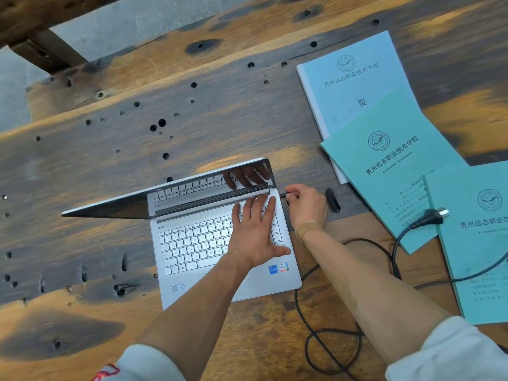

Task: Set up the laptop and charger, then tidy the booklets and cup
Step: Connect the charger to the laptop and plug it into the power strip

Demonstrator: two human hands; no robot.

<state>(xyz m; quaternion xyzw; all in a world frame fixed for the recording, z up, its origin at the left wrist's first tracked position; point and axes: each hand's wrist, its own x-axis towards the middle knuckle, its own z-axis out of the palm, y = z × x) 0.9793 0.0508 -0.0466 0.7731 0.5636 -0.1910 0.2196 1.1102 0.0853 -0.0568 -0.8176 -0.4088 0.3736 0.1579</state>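
Two hands work at the laptop [220,243], which sits open near the front of the wooden surface [110,160]. The charger cable [330,334] lies looped on the surface nearest the person; it is thin and limp, so it will trail and snag rather than push. The left hand [254,235] rests flat on the keyboard, fingers spread, gripping nothing; it appears to steady the light, slippery chassis. The right hand [305,204] is closed in a pinch grip on the charger connector [284,194], held just beside the laptop's right edge near the hinge. Whether the tip is seated in the port cannot be determined. Hold the connector by its rigid barrel, not the cord, and push straight. The wall plug [431,217] lies unplugged on the booklets [390,171]. Three booklets overlap at the right, farther back; they are thin, flexible and best lifted by their edges. No cup is visible.
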